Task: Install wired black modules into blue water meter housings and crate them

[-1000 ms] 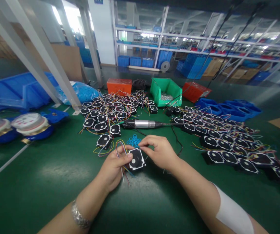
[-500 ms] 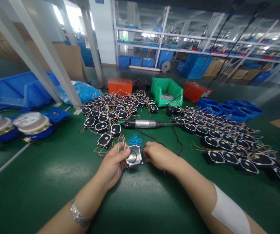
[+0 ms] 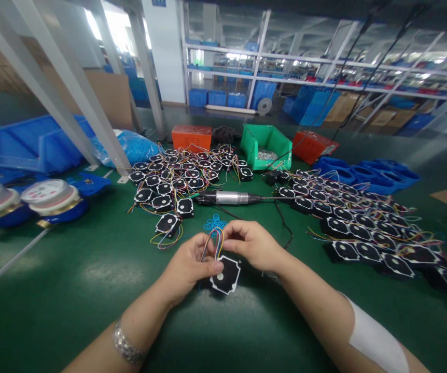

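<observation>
Near the middle of the green table, my left hand (image 3: 194, 269) grips a black square module (image 3: 226, 277) with a pale outline and a small pale disc on its face. The thumb lies on one corner of it. Coloured wires (image 3: 218, 241) rise from the module and loop over by the fingers. At that loop my right hand (image 3: 249, 242) is closed, thumb and forefinger pinched at the wires. Just behind both hands lies a small heap of blue rings (image 3: 214, 223).
An electric screwdriver (image 3: 231, 197) lies across the table behind the rings. Wired modules crowd the back left (image 3: 184, 173) and stand in rows at the right (image 3: 358, 231). A green bin (image 3: 250, 150) holds small metal parts. Brass-bodied meters (image 3: 52, 199) stand at left.
The module has turned from its shiny metal side to its black face and moved slightly nearer and rightward. My right hand has come up to the wires.
</observation>
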### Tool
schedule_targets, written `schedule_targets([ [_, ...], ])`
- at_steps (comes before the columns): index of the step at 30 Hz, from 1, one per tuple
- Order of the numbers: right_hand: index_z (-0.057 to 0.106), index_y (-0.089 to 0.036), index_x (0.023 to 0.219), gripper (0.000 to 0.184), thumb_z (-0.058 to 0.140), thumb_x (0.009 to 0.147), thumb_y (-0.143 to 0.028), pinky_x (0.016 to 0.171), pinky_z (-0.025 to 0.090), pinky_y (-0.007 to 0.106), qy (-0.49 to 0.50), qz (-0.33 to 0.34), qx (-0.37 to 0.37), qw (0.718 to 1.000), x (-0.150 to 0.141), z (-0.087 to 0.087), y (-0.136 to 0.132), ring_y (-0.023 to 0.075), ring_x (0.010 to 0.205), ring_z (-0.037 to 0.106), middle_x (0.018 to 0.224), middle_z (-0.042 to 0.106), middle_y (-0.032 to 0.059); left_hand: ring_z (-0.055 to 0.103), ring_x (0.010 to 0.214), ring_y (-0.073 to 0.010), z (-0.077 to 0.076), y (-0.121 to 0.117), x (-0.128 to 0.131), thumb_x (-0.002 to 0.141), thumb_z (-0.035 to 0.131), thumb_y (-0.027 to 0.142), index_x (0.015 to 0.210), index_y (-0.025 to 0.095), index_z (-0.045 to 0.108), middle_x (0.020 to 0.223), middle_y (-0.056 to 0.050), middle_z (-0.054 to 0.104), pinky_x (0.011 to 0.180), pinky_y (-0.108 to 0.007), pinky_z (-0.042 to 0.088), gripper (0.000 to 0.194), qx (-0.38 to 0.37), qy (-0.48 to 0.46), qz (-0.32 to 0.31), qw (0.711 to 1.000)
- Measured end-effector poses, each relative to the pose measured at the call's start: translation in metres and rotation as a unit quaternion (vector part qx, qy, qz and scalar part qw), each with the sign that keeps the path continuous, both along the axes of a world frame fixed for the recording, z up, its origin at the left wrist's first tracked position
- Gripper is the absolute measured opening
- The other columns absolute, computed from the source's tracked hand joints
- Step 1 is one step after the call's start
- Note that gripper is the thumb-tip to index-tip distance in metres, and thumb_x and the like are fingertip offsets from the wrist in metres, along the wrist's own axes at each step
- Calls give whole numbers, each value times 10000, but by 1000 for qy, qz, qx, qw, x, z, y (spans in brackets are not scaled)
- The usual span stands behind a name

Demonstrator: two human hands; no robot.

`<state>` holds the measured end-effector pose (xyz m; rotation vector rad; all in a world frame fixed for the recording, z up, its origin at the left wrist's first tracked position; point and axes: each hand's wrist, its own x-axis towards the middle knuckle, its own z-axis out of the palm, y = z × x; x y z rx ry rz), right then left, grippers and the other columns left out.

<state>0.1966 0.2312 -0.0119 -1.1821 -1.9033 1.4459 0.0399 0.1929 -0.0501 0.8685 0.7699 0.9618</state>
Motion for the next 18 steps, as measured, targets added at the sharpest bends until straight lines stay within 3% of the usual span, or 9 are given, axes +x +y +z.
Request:
schedule_targets([
  [4, 559, -60, 758, 81, 555, 714, -127, 700, 394, 123, 34, 14, -11, 999, -4, -3, -2, 30, 704, 502, 753, 557, 4, 456, 548, -79, 1, -1, 0, 523, 755, 226, 719, 157, 467, 631, 34, 497, 512, -190, 350, 355, -6, -8, 1, 1000],
  [7, 573, -66, 748, 61, 556, 724, -120, 709, 388, 120, 5, 27, 10, 1000, -4, -4, -2, 29, 711, 504, 757, 562, 0, 462, 567, -89, 1, 0, 1, 539, 748, 252, 719, 152, 479, 633, 27, 501, 529, -196, 348, 339, -5, -10, 2, 1000],
  [12, 572, -88, 716, 37, 543, 736, -74, 698, 355, 85, -47, 58, 136, 988, -1, 3, -3, 4, 713, 495, 760, 564, -27, 443, 560, -81, -1, 0, 0, 606, 706, 274, 748, 146, 493, 633, 25, 490, 531, -194, 338, 286, -12, -22, -5, 1000],
  [18, 565, -100, 724, 53, 529, 764, -106, 692, 336, 97, -122, 124, 283, 943, 2, 7, -6, 14, 724, 471, 752, 547, -18, 452, 576, -89, 1, -1, -3, 607, 705, 277, 740, 142, 485, 647, 19, 494, 528, -194, 348, 290, -8, -18, -24, 1000],
])
